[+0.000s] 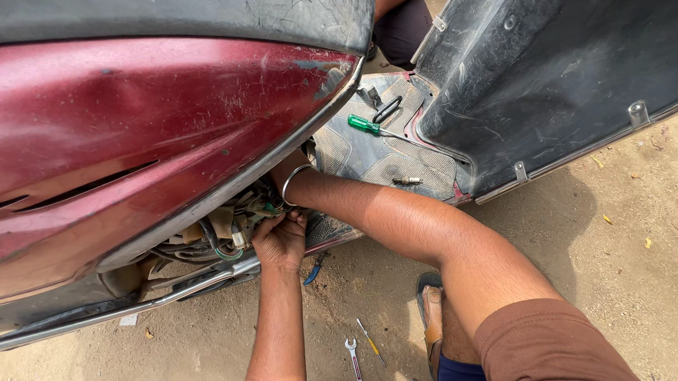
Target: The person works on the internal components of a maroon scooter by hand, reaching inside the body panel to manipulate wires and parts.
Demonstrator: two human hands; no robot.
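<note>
Working inside the scooter's open side, we have the wiring bundle (pixel 226 235) as the thing in hand: a tangle of cables and pale connectors tucked beneath the lower edge of the maroon body panel (pixel 128 128) and above the chrome side rail (pixel 112 314). Our left hand (pixel 279 241) is closed around the bundle's right end, fingers curled tight on a connector or a cable, though which one we cannot tell. Our right hand is out of sight; the right forearm (pixel 376 211), with a metal bangle (pixel 293 182) at the wrist, runs in behind the panel, so we cannot say whether that grip is open or closed or what it holds.

We judge the step to be a sorting or freeing of wires at the harness, with one hand steadying and the other feeling behind. The next move, as we read it, calls for a careful pull on the plug body and not on the thin wires, since these could tear.

Further out, a green-handled screwdriver (pixel 365 124) and a small bolt (pixel 406 180) lie on the footboard mat (pixel 371 158). On the sandy ground (pixel 618 248) near our knee rest a spanner (pixel 356 366), a thin yellow-handled screwdriver (pixel 370 340) and blue-handled pliers (pixel 314 272).
</note>
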